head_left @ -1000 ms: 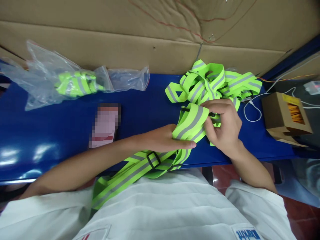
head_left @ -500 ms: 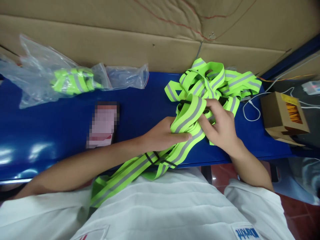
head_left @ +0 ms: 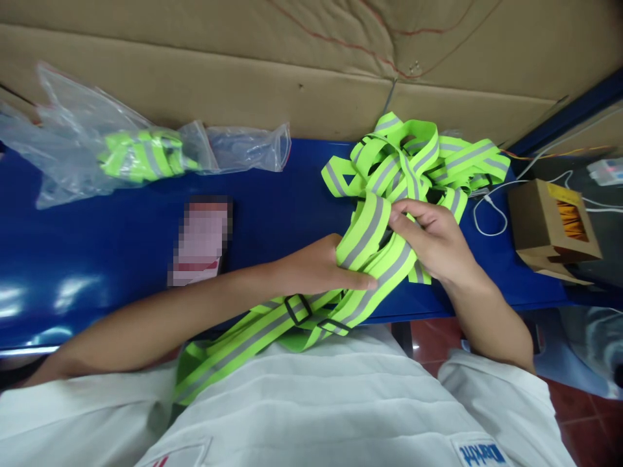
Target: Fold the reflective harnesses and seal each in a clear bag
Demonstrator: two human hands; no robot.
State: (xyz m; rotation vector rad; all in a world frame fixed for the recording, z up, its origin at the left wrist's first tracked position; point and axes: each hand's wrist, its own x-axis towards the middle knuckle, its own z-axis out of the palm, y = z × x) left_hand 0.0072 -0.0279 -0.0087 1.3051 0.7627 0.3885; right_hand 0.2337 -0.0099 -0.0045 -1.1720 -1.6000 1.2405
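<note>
Neon yellow-green reflective straps [head_left: 382, 275] with a grey stripe lie folded between my two hands near the table's front edge. My left hand [head_left: 324, 267] is closed round the folded straps, its thumb across the top. The thumb and fingers of my right hand [head_left: 431, 237] pinch the strap's edge on the right; the fingertips are partly hidden. Below my left hand, black slide buckles [head_left: 298, 310] sit on the straps, which trail down to the left over my lap. Behind my hands lies a tangled pile of similar reflective straps [head_left: 409, 152].
Clear plastic bags [head_left: 73, 139] lie at the back left of the blue table [head_left: 272, 214], one with a folded strap inside. A blurred-out phone-like object [head_left: 202, 240] lies left of my hands. A cardboard box [head_left: 549, 220] and a white cable [head_left: 489, 227] are at the right.
The folded straps have shifted and spread slightly lower between my hands. My right hand has moved a little down, and a strap end now hangs more visibly below it.
</note>
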